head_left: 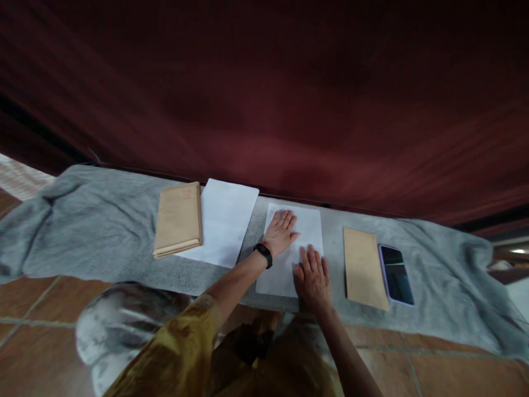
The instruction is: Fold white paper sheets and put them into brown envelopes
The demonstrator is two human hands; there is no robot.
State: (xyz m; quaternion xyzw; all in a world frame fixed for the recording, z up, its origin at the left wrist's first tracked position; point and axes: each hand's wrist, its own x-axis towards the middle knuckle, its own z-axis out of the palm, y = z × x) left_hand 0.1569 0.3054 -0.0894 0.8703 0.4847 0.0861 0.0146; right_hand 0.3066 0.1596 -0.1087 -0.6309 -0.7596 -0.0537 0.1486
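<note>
A white sheet of paper (275,281) lies in front of me on a grey cloth. My left hand (280,231) rests flat on its upper part with the fingers out, and a black band is on that wrist. Lower and to the right, my right hand (314,275) lies on the sheet's right side, fingers stretched out. Neither hand grips anything. More white paper (229,220) lies to the left, partly under a stack of brown envelopes (178,216). On the right is a single brown envelope (364,267).
A phone (397,274) in a light purple case lies just right of the single envelope. The grey cloth (99,220) covers a long narrow surface and bunches at both ends. Behind it rises a dark red panel (264,110). Orange floor tiles (45,347) show below.
</note>
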